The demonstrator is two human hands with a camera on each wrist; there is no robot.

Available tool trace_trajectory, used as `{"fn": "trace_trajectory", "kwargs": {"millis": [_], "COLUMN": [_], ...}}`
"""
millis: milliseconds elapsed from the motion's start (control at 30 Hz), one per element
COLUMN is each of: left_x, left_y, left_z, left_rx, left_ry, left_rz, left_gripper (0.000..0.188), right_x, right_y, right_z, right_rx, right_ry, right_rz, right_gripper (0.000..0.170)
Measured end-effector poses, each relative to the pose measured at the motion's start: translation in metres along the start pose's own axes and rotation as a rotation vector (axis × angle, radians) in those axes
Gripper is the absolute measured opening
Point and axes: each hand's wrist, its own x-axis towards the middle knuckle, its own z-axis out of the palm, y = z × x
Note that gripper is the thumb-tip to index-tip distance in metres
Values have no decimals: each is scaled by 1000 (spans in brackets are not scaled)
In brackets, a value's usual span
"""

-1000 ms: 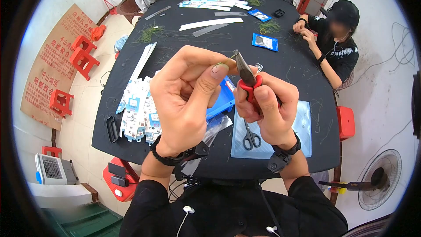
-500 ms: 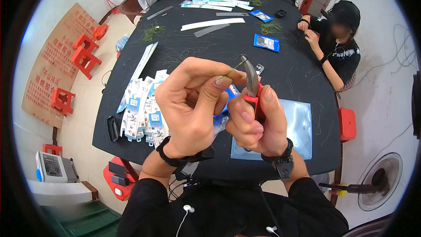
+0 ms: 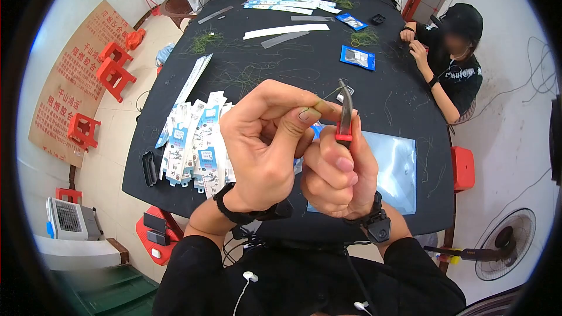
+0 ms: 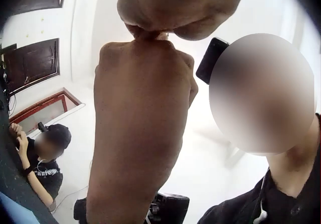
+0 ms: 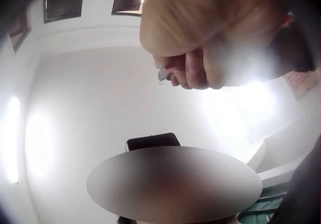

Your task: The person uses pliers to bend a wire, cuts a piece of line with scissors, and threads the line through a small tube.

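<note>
In the head view my left hand (image 3: 263,146) pinches a thin green thread (image 3: 330,94) between thumb and forefinger. The thread runs across to the tip of curved silver pliers (image 3: 346,110) with red handles (image 3: 344,136). Curled round those handles, my right hand (image 3: 342,175) holds the pliers upright, tip at the top. Both hands are close together above the table. Whatever sits at the plier tip is too small to make out. A small hook-like end (image 5: 160,82) shows below the fingers in the right wrist view.
Printed card strips (image 3: 196,146) lie left on the black table (image 3: 293,64), a pale blue sheet (image 3: 398,169) right. Beyond are a blue packet (image 3: 357,58), white strips (image 3: 287,30) and green thread tangles (image 3: 206,41). A person in a cap (image 3: 459,76) sits at the right edge.
Both hands have moved slightly to the right. The pliers have turned from leaning left to upright, and a longer piece of thread shows between fingertips and tip. My right hand now covers the scissors.
</note>
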Motion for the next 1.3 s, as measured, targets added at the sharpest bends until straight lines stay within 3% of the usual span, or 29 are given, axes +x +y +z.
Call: {"fn": "trace_trajectory", "kwargs": {"millis": [100,200,267,333,400,533,633,767,800,867,933,1000,1300], "left_x": [1,3,2,4,7,8,9,11,10,10,10,10,10], "left_y": [3,2,12,17,18,22,27,22,24,25,26,23,24], "left_z": [-1,6,1,1,2,-2,-4,-7,-8,-7,-8,-6,-6], "left_rx": [-2,-50,6,60,185,262,242,328,332,335,292,288,379], "left_ry": [-29,10,4,-6,32,41,61,49,38,26,6,26,67], "left_rz": [-28,18,6,-6,163,154,114,214,196,177,139,154,169], "left_gripper": [14,13,13,12,12,14,14,15,14,14,14,15,15], "right_x": [1,1,1,1,-1,-6,-10,-4,-4,-7,-4,-1,-5], "right_y": [1,-5,-9,-17,-26,-45,-56,-61,-65,-74,-70,-70,-64], "right_z": [-2,7,19,25,25,23,29,24,23,22,25,28,44], "right_rx": [112,-68,-475,-611,-744,-1198,-1419,-1662,-1663,-2066,-2088,-2420,-2674], "right_ry": [-51,-38,126,159,192,248,417,497,498,238,256,103,126], "right_rz": [1,16,-102,-139,-172,-373,-411,-825,-824,-1018,-1033,-1084,-1075], "right_gripper": [58,58,57,57,57,46,35,26,26,25,31,37,52]}}
